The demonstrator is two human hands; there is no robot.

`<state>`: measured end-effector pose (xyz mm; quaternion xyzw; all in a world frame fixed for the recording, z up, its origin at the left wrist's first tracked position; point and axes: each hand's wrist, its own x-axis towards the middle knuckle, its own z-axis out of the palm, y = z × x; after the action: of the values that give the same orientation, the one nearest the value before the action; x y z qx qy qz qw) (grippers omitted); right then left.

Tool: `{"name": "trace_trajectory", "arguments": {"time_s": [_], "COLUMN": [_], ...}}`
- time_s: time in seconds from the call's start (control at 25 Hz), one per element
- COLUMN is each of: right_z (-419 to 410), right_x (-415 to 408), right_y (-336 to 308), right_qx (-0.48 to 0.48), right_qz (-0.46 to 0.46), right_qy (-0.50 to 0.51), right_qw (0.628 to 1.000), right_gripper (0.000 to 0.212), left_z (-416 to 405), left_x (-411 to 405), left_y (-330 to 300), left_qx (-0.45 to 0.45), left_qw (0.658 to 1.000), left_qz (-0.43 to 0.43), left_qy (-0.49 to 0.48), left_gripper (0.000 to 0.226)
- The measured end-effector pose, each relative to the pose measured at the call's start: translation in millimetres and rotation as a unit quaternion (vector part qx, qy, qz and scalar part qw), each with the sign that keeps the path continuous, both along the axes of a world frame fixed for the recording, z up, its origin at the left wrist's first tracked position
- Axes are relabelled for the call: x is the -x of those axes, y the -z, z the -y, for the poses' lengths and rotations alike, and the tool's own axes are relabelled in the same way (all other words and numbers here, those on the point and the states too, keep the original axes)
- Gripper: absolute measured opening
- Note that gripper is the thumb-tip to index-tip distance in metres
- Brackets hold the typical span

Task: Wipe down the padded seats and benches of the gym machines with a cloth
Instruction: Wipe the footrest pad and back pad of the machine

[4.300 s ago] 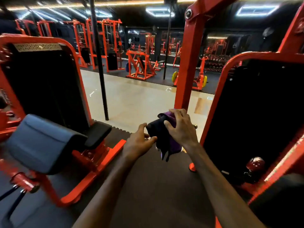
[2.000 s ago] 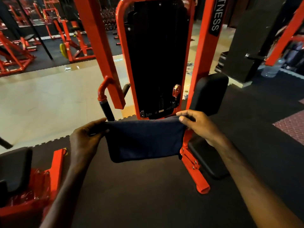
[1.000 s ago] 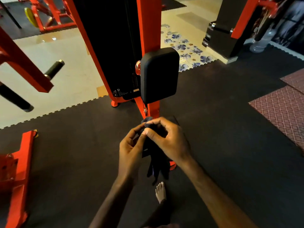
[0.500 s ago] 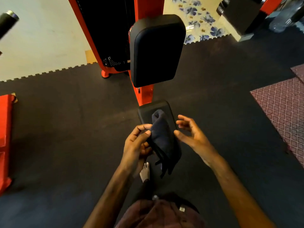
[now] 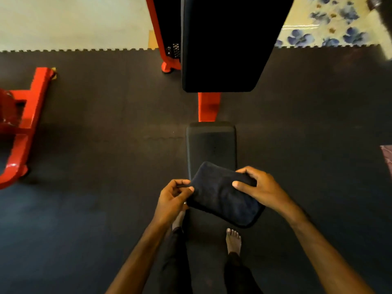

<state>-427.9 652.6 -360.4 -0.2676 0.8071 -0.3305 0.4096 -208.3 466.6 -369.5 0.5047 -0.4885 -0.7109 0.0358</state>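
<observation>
i hold folded cloth (image 5: pixel 222 194) over seat pad (image 5: pixel 211 143), left hand (image 5: pixel 172 197) pinching corner, right hand (image 5: pixel 257 188) gripping edge; wiping not begun, next lower cloth flat onto pad.

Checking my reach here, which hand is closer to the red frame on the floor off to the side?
Left. The left hand grips the cloth's edge on the red frame's side; the right hand grips its far edge.
</observation>
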Motion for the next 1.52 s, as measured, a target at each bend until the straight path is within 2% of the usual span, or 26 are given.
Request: {"name": "trace_trajectory", "arguments": {"time_s": [0.16,0.28,0.36,0.48,0.56,0.64,0.76,0.92,1.0,1.12,1.2,1.32,1.36,1.44,1.52], "right_z": [20,33,32,21,24,43,57,1,-7,41,58,9,-8,-9,28], "right_x": [47,47,32,-4,-21,-32,-43,-24,-18,-32,-38,-22,-16,-8,-11], "right_y": [100,152,177,208,225,232,236,247,246,243,244,249,248,248,247], "right_qx": [0.006,-0.036,-0.019,-0.040,-0.069,-0.083,-0.070,-0.023,-0.061,-0.110,-0.098,-0.052,-0.051,-0.075,-0.095], "right_qz": [-0.120,-0.296,-0.365,-0.391,-0.425,-0.442,-0.464,-0.501,-0.492,-0.469,-0.472,-0.483,-0.482,-0.471,-0.459], "right_qy": [-0.149,-0.258,-0.275,-0.326,-0.329,-0.301,-0.305,-0.373,-0.330,-0.221,-0.237,-0.330,-0.331,-0.268,-0.187], "right_qw": [0.981,0.919,0.890,0.860,0.840,0.841,0.829,0.781,0.803,0.848,0.843,0.809,0.810,0.837,0.864], "right_gripper": [0.029,0.047,0.059,0.080,0.095,0.102,0.099,0.090,0.090,0.083,0.082,0.087,0.087,0.084,0.078], "left_z": [-30,-42,-40,-34,-32,-30,-33,-39,-41,-43,-40,-39,-40,-39,-36], "left_x": [19,25,26,23,26,31,35,37,45,58,59,56,57,65,76], "left_y": [94,142,172,209,227,243,259,265,265,270,276,278,276,273,275], "left_qx": [0.082,0.149,0.228,0.321,0.336,0.343,0.316,0.297,0.299,0.306,0.299,0.301,0.304,0.319,0.351], "left_qw": [0.994,0.984,0.969,0.945,0.941,0.939,0.948,0.953,0.952,0.949,0.950,0.950,0.949,0.944,0.932], "left_qz": [0.059,0.087,0.088,0.058,0.028,0.000,-0.024,-0.054,-0.053,-0.040,-0.045,-0.053,-0.048,-0.029,0.002], "left_qy": [-0.039,-0.040,-0.047,-0.018,0.011,0.017,-0.019,-0.024,-0.029,-0.058,-0.080,-0.068,-0.063,-0.072,-0.095], "left_gripper": [0.020,0.028,0.029,0.031,0.040,0.045,0.049,0.053,0.053,0.055,0.054,0.054,0.055,0.055,0.053]}}
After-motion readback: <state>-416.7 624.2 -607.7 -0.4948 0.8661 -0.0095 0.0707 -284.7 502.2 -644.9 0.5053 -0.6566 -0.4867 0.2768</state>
